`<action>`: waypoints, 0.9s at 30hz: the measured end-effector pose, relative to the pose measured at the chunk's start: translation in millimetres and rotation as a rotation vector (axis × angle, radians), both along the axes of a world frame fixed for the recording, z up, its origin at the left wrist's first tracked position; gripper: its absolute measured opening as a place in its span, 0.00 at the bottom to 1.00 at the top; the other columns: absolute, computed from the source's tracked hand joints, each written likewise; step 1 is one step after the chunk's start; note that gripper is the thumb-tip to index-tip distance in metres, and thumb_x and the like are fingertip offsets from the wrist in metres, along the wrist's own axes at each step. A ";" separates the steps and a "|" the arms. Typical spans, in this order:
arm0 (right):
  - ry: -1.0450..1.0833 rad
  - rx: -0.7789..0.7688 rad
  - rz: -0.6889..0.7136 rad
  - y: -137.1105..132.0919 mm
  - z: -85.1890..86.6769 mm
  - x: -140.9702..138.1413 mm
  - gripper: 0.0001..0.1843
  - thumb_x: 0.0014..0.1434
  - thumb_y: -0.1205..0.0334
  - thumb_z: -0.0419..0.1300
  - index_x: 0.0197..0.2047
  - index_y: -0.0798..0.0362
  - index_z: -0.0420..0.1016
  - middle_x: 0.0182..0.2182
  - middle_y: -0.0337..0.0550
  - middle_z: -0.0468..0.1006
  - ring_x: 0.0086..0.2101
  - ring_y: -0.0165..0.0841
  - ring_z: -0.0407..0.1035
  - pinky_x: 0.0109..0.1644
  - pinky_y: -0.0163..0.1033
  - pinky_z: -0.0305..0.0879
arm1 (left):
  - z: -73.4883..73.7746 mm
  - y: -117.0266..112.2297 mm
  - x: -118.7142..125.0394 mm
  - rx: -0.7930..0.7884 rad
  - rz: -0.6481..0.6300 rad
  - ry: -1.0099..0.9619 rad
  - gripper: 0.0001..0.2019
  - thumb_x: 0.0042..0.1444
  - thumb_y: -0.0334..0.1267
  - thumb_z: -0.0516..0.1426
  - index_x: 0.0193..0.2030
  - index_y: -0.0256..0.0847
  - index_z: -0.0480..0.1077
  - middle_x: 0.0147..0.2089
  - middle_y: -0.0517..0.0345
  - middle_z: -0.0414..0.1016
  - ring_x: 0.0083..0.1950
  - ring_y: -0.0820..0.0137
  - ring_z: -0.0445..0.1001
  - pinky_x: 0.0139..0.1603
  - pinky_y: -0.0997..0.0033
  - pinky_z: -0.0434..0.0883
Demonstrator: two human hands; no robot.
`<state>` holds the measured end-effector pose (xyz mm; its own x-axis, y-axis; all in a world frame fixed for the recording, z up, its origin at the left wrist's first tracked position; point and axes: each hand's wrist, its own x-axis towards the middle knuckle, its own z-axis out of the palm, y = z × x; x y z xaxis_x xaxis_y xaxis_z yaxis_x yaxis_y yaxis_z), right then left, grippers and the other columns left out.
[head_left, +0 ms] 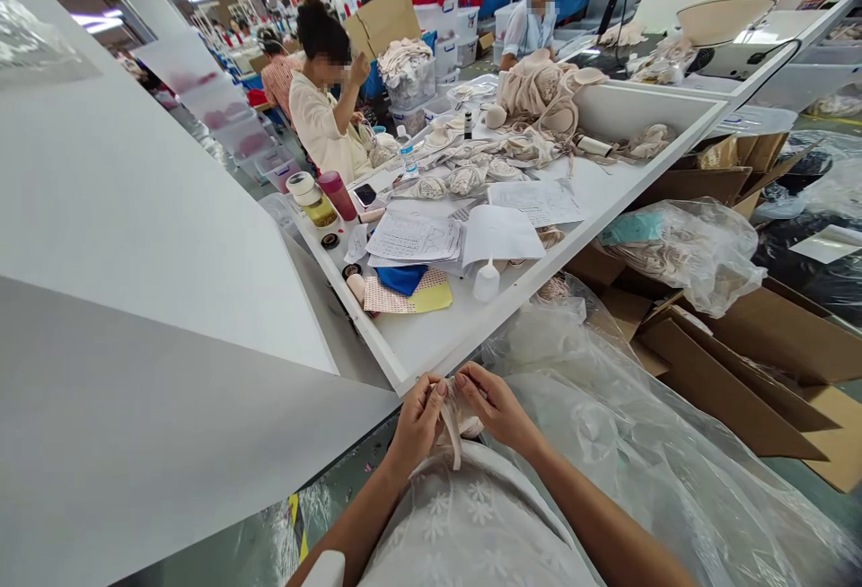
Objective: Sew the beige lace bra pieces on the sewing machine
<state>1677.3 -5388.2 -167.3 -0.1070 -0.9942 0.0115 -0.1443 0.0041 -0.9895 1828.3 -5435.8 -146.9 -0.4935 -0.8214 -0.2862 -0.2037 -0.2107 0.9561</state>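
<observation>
Both my hands meet over my lap, just below the near corner of the white table. My left hand and my right hand are closed, fingers pinched on a small beige garment piece with a strap that hangs down between them. Most of the piece is hidden by my fingers. I wear a white lace garment.
On the table lie papers, a blue cloth, a small white squeeze bottle, tape, a red cup and beige garments. A clear plastic bag and cardboard boxes are at my right. Other people sit at the far end.
</observation>
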 end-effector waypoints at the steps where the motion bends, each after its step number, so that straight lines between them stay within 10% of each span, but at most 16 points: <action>1: 0.003 -0.007 -0.007 0.3 0.4 0.0 0.22 0.68 0.44 0.45 0.29 0.50 0.59 0.23 0.33 0.59 0.24 0.28 0.53 0.28 0.35 0.52 | 0.1 -0.5 0.0 0.017 0.006 0.007 0.21 0.58 0.58 0.55 0.34 0.39 0.67 0.25 0.65 0.57 0.27 0.75 0.55 0.28 0.75 0.57; 7: -0.001 -0.032 -0.053 3.2 2.1 -1.1 0.21 0.69 0.44 0.44 0.30 0.49 0.59 0.24 0.34 0.61 0.25 0.28 0.54 0.28 0.35 0.54 | 5.0 -5.0 1.0 0.240 -0.072 0.053 0.22 0.50 0.58 0.62 0.34 0.38 0.68 0.24 0.66 0.59 0.24 0.77 0.55 0.26 0.76 0.56; 27: 0.141 -0.060 -0.045 9.0 -6.5 -4.1 0.18 0.70 0.51 0.44 0.32 0.50 0.62 0.23 0.34 0.63 0.23 0.28 0.58 0.27 0.34 0.56 | 0.8 -2.5 2.5 0.101 -0.076 -0.038 0.20 0.56 0.57 0.58 0.34 0.39 0.69 0.25 0.63 0.63 0.27 0.74 0.59 0.29 0.74 0.60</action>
<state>1673.2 -5379.2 -173.8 -0.1444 -0.9856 0.0885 -0.2824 -0.0446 -0.9583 1830.7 -5438.3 -146.1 -0.5403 -0.7482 -0.3852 -0.2580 -0.2884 0.9221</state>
